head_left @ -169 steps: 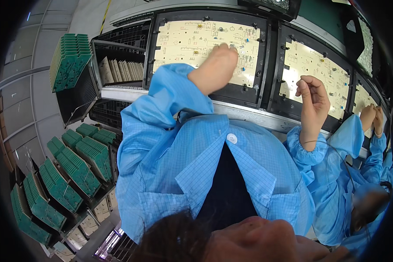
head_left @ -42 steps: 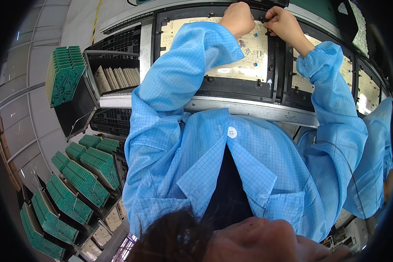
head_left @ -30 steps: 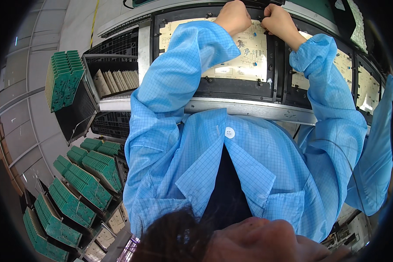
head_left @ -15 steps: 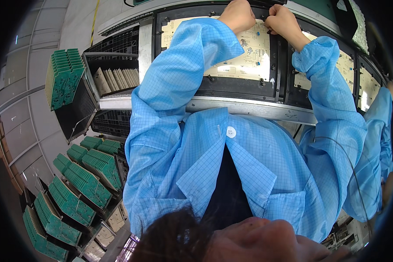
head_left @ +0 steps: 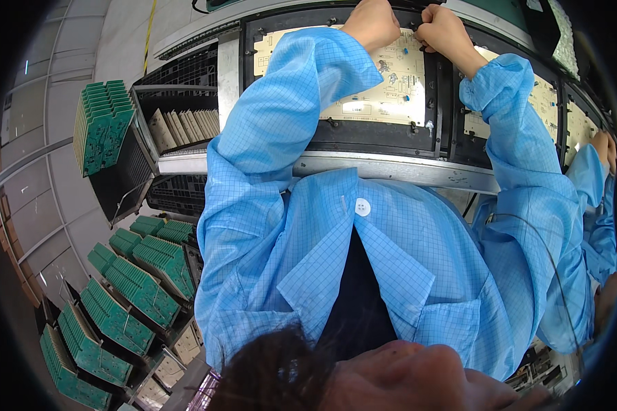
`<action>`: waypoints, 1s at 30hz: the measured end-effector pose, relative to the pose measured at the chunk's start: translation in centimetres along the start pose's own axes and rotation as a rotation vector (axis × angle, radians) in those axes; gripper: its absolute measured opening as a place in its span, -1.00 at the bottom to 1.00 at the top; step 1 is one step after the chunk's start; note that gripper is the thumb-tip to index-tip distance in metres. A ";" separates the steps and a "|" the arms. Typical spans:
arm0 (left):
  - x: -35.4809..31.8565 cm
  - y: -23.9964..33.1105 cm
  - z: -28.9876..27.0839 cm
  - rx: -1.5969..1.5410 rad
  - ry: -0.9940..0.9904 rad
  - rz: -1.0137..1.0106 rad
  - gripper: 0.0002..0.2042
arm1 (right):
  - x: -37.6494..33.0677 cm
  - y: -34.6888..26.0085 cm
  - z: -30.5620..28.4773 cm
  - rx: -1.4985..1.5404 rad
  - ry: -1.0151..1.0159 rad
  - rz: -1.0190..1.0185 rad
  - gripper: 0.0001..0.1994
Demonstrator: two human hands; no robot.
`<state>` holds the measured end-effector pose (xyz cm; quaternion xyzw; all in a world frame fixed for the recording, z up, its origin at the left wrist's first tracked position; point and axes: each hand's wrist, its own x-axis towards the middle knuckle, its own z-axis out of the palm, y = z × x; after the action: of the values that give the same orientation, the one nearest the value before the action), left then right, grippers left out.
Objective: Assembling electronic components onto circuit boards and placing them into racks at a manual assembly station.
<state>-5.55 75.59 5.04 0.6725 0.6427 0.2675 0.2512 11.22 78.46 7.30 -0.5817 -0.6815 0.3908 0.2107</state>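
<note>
A cream circuit board (head_left: 373, 103) with small blue parts lies in a black carrier frame (head_left: 384, 133) in front of me. My left hand (head_left: 373, 26) is closed over the board's far edge, its fingertips turned down and hidden. Just to its right, my right hand (head_left: 445, 33) is closed in a pinch by the frame's far right corner. Whatever either hand holds is too small or too well covered to make out. Small black clips (head_left: 332, 123) sit along the frame's border.
A metal rail (head_left: 404, 168) runs along my side of the line. More boards in frames (head_left: 543, 103) continue rightward, where a co-worker's hand (head_left: 602, 147) works. At left are a black rack with cream boards (head_left: 185, 127) and several stacks of green circuit boards (head_left: 120, 318).
Both of my hands keep almost the same place and pose. At the right edge, the co-worker's sleeve and hands have shifted over the far board.
</note>
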 end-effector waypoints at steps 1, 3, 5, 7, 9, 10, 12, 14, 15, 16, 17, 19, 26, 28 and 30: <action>0.1 0.0 0.0 0.003 -0.023 -0.001 -0.88 | 0.1 0.1 0.1 -0.050 0.013 -0.007 -0.95; 0.3 0.1 0.2 -0.003 -0.050 0.002 -0.88 | 0.2 0.2 0.3 -0.103 0.027 -0.013 -0.95; 0.3 0.3 0.3 -0.007 -0.078 0.005 -0.88 | 0.2 0.4 0.3 -0.201 0.073 -0.053 -0.93; 0.2 0.7 0.6 -0.001 -0.025 0.040 -0.88 | 0.0 0.7 0.6 -0.244 0.102 -0.112 -0.90; 0.5 0.5 1.2 0.034 0.003 0.058 -0.87 | -0.2 0.7 0.6 -0.287 0.131 -0.177 -0.87; 0.6 0.4 1.6 0.067 0.031 0.075 -0.86 | -0.3 0.7 0.5 -0.278 0.113 -0.189 -0.84; 0.8 -0.2 2.0 0.090 0.053 0.100 -0.86 | -0.5 0.5 0.6 -0.266 0.097 -0.200 -0.82; 0.6 0.1 2.1 0.109 0.071 0.129 -0.85 | -0.8 0.7 0.3 -0.235 0.060 -0.227 -0.79; 0.2 1.3 1.6 0.109 0.007 0.093 -0.85 | -1.1 0.5 0.0 -0.236 0.062 -0.225 -0.79; -0.1 2.0 1.2 0.107 -0.057 0.057 -0.85 | -1.7 0.1 -0.4 -0.215 0.032 -0.201 -0.82; -0.1 1.9 1.5 0.108 -0.052 0.057 -0.85 | -2.0 -0.4 -0.6 -0.194 0.000 -0.186 -0.85; 0.0 1.9 2.2 0.119 0.051 0.077 -0.86 | -2.2 1.1 0.0 -0.261 0.055 -0.326 -0.85; 0.2 -0.4 1.0 0.009 -0.030 0.186 -0.87 | -5.6 1.9 1.7 -0.216 -0.288 -0.494 -0.81; -1.5 1.5 -0.6 0.190 -0.152 0.162 -0.82 | -6.2 1.9 1.7 -0.207 -0.330 -0.522 -0.82; -3.2 2.2 -2.0 0.309 -0.250 0.165 -0.79 | -6.3 2.0 1.9 -0.246 -0.305 -0.536 -0.83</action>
<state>-5.42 72.24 7.88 0.7812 0.5828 0.1000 0.2003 12.54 71.92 5.61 -0.3376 -0.8761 0.3189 0.1297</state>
